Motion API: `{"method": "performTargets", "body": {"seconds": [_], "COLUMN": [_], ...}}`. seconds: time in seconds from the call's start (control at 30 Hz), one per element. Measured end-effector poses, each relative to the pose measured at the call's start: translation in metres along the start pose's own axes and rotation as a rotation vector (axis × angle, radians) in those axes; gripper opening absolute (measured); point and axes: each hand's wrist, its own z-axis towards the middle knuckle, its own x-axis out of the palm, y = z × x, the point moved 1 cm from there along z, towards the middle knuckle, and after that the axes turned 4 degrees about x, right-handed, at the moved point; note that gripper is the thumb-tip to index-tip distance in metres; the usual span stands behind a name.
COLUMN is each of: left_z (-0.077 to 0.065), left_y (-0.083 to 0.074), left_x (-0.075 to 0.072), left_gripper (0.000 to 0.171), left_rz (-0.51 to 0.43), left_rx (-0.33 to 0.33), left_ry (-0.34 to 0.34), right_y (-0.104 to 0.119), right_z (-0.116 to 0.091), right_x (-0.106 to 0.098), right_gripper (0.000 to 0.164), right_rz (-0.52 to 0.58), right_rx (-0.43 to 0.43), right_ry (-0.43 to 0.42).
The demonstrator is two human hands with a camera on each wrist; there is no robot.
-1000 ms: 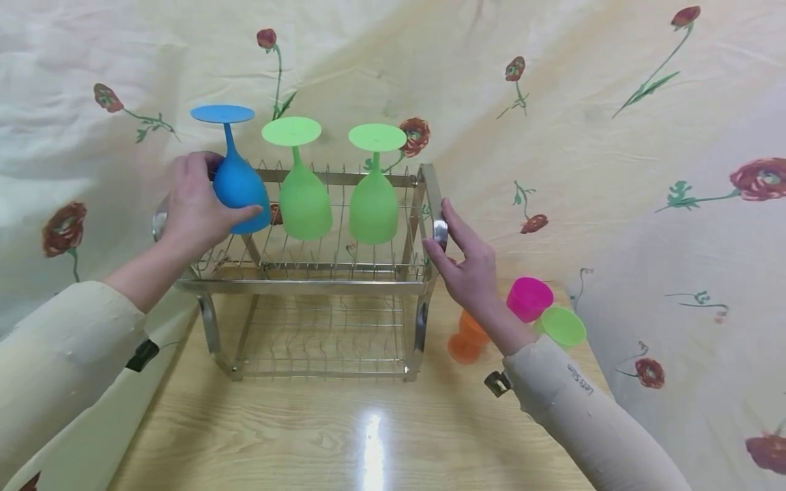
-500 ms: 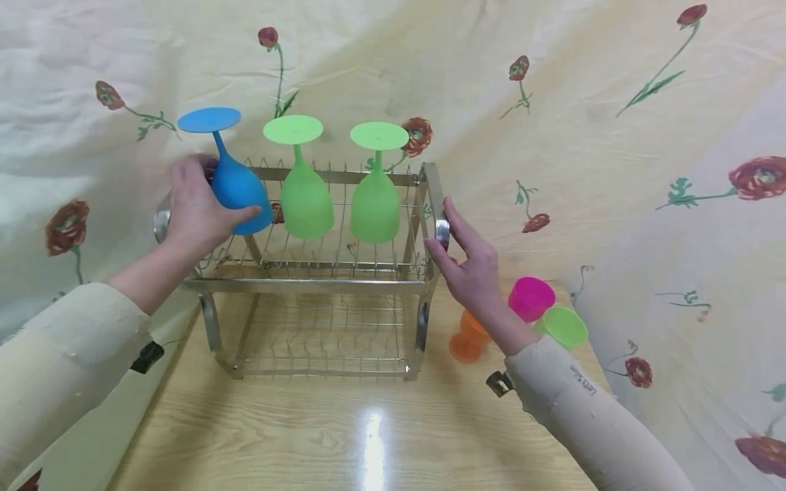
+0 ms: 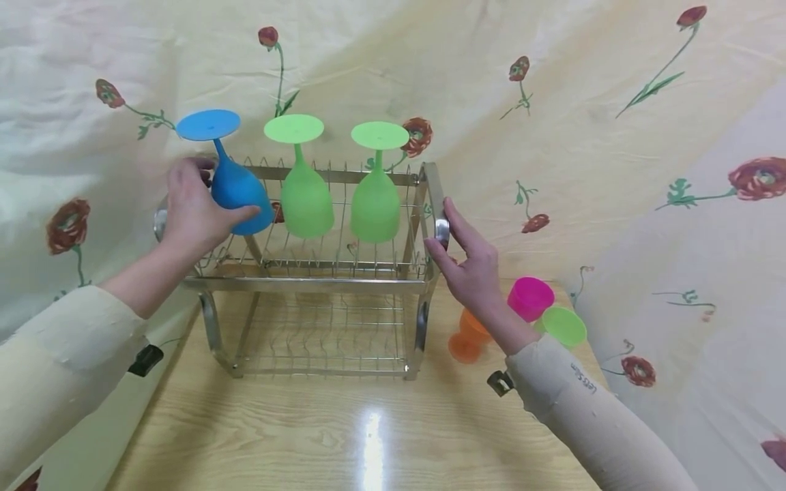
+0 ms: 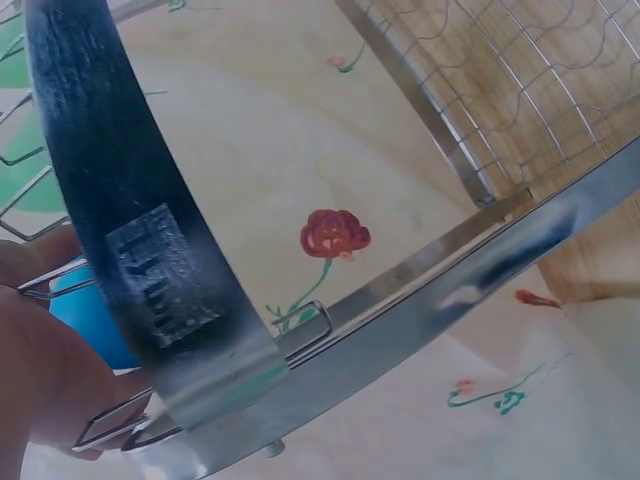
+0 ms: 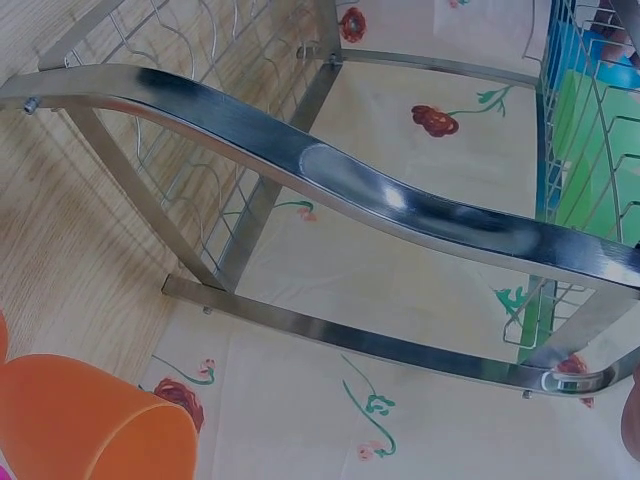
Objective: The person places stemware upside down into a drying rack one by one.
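Observation:
My left hand (image 3: 196, 215) grips an upside-down blue goblet (image 3: 236, 187) by its bowl, thumb in front and fingers behind. The goblet stands at the left end of the metal dish rack's (image 3: 319, 286) upper tier, its foot leaning left. Two light green goblets, one in the middle (image 3: 307, 204) and one further right (image 3: 376, 211), stand upside down beside it. My right hand (image 3: 473, 266) holds the rack's right side bar between thumb and fingers. In the left wrist view, a side bar partly covers the blue bowl (image 4: 92, 320).
An orange goblet (image 3: 467, 346), a pink cup (image 3: 529, 299) and a lime green cup (image 3: 563, 327) stand right of the rack, partly behind my right forearm. The wooden table (image 3: 276, 436) extends in front. Flower-patterned cloth (image 3: 467, 123) hangs close behind and at both sides.
The blue goblet has tipped, its foot shifting left while its bowl stays at the rack. My left fingers follow slightly. My right hand keeps its hold on the side bar.

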Motion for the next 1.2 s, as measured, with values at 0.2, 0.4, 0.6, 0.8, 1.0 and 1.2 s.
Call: {"method": "performTargets", "body": {"seconds": [0.2,0.4,0.6,0.8,1.0,1.2], "left_z": [-0.009,-0.031,-0.066,-0.106,-0.143,-0.171], "left_y": [-0.007,-0.01,-0.01,0.003,0.022,0.043], "left_x": [-0.01,-0.026,-0.036,-0.038,-0.021,-0.006], "left_gripper": [0.098,0.101,0.103,0.104,0.099,0.099], "left_rz": [-0.044,-0.075,-0.037,-0.034,-0.086,-0.165], "left_rx": [-0.012,-0.004,0.055,0.088,0.102,0.033], "left_ry": [0.004,0.012,0.007,-0.025,-0.149,-0.197], "right_y": [0.0,0.001,-0.002,-0.002,-0.003,-0.002], "right_z": [0.0,0.0,0.0,0.0,-0.001,-0.005], "right_x": [0.0,0.002,0.003,0.002,0.0,-0.006], "right_gripper": [0.069,0.068,0.068,0.069,0.07,0.074], "right_rz": [-0.006,-0.015,-0.003,-0.006,-0.016,0.004], "right_rx": [0.0,-0.003,-0.019,-0.002,-0.005,0.007], "right_ry": [-0.004,0.005,-0.024,-0.017,-0.02,0.018]}}
